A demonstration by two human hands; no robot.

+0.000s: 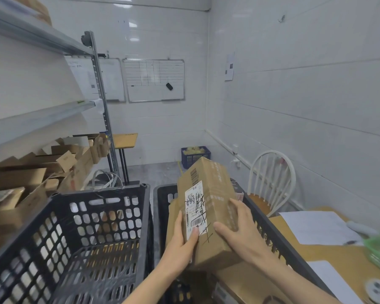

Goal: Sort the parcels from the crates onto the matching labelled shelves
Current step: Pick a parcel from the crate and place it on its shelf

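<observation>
Cardboard boxes [33, 170] on metal shelving [42, 119]

Nothing reads clearly. The shipping label [194, 210] on the parcel [208, 194] carries barcodes, small print and black marker scrawl, all illegible. Grey print along the parcel's side is blurred. The whiteboard [155, 80] at 12 o'clock shows an unreadable grid.

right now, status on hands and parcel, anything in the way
Left hand and right hand grip the parcel. Held over the right crate, label up. Left crate between it and the shelves.
</observation>
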